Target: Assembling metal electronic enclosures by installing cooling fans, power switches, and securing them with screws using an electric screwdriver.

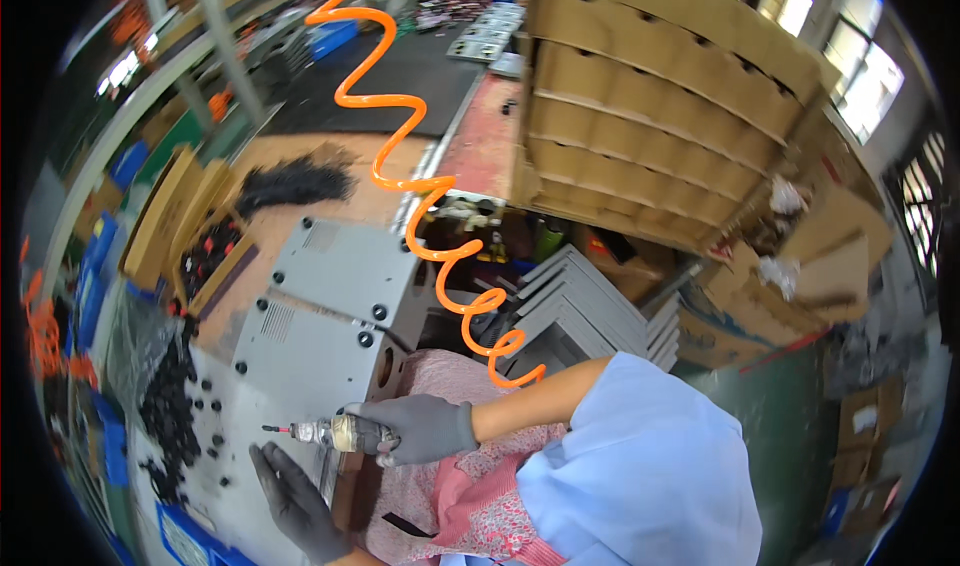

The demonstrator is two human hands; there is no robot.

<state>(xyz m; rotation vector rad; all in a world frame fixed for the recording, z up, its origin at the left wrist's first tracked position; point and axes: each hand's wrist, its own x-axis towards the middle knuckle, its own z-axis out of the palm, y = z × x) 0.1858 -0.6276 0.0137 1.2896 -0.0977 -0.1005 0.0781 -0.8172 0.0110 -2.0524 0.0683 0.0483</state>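
My right hand (pixel 425 429), in a grey glove, is wrapped round a pneumatic screwdriver (pixel 345 433). The tool lies level over the near edge of the table, its thin reddish bit pointing left. Close below the bit is my left hand (pixel 300 506), also gloved in grey, with fingers stretched out and nothing visible in them. Just beyond the tool lies a grey metal panel (pixel 305 361) with vent slots and black round feet near its corners. A second such panel (pixel 345 261) lies behind it. Several small black feet (pixel 213 406) are scattered left of the nearer panel.
An orange coiled air hose (pixel 385 101) hangs across the middle. Heaps of black parts (pixel 170 416) and black screws (pixel 295 184) lie on the table. An open cardboard box (pixel 220 266) stands at left. Stacked grey panels (pixel 580 306) and a tall cardboard stack (pixel 650 106) are at right.
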